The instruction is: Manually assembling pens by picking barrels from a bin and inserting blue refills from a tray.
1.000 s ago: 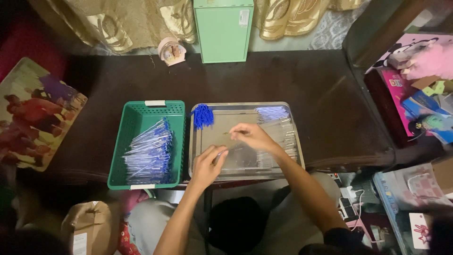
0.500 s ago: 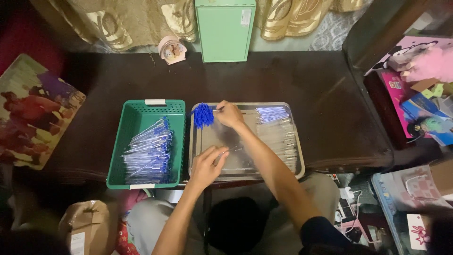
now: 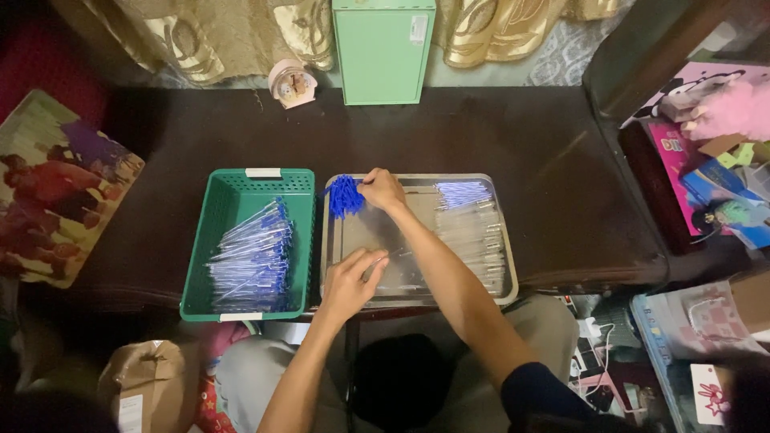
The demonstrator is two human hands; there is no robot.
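A metal tray lies on the dark table in front of me. My right hand reaches across to the tray's far left corner and touches a heap of blue pen caps. My left hand rests over the tray's near left part, fingers closed on a clear pen barrel. Several clear pen barrels lie at the tray's right side. To the left stands a green plastic basket filled with assembled blue-capped pens.
A green box and a small pink clock stand at the table's far edge before a gold curtain. A picture board lies at left. Toys and boxes crowd the right. A brown bag sits near my knee.
My right hand has moved from the middle of the tray to the blue caps at its far left corner. The left hand stays in place.
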